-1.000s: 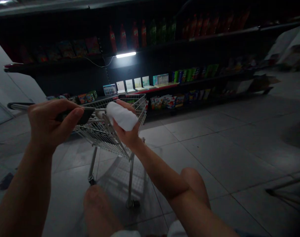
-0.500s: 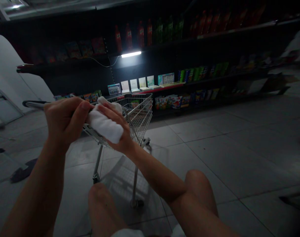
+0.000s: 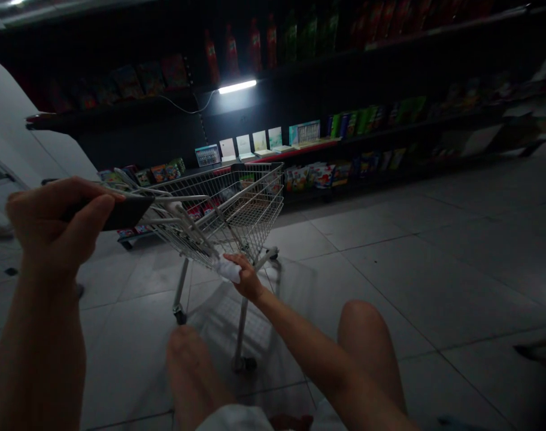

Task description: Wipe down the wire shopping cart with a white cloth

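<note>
My left hand [image 3: 52, 224] is raised at the left, its fingers closed around a flat black object [image 3: 124, 212] that may be a phone; it sits near the handle of a wire shopping cart [image 3: 237, 209]. Low on the cart's near end, my right hand [image 3: 246, 278] grips a white cloth [image 3: 228, 269]. The cloth touches the cart's lower frame and is partly hidden by my fingers. My two hands are well apart.
Dark shelves [image 3: 273, 149] with bottles, cards and boxes line the back, under a strip light [image 3: 237, 87]. Grey floor tiles [image 3: 412, 269] spread to the right. My knees [image 3: 363, 329] lie below the cart, and a white wall [image 3: 26, 126] stands at the left.
The white cloth has moved from between my raised hands down to the cart's lower near end in my right hand. My left hand has moved left, showing the black object.
</note>
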Demonstrator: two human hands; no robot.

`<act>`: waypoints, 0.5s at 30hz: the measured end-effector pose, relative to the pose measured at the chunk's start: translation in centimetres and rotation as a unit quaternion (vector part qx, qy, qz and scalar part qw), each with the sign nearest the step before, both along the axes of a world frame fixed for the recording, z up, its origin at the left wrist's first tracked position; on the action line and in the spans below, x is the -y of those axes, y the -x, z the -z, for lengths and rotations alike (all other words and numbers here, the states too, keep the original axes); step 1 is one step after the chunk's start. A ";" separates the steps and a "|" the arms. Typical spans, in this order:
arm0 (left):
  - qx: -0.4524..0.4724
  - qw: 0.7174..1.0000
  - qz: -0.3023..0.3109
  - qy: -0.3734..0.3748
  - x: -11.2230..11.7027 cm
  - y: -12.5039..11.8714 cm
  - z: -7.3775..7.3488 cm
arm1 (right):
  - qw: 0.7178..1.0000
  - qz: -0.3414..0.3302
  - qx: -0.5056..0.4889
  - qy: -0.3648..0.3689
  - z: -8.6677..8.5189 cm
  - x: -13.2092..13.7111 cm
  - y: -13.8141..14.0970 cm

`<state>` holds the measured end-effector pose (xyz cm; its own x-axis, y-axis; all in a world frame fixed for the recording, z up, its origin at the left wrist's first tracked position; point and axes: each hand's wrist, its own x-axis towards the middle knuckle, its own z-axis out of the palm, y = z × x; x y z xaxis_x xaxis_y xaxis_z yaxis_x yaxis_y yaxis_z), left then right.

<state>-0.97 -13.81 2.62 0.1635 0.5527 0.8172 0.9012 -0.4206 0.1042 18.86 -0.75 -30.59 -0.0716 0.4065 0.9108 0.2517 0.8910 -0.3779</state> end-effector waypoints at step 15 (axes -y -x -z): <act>-0.364 0.890 -0.180 0.209 -6.0 -14.4 3.1 | 0.999 0.024 -0.034 -0.015 0.3 0.6 3.9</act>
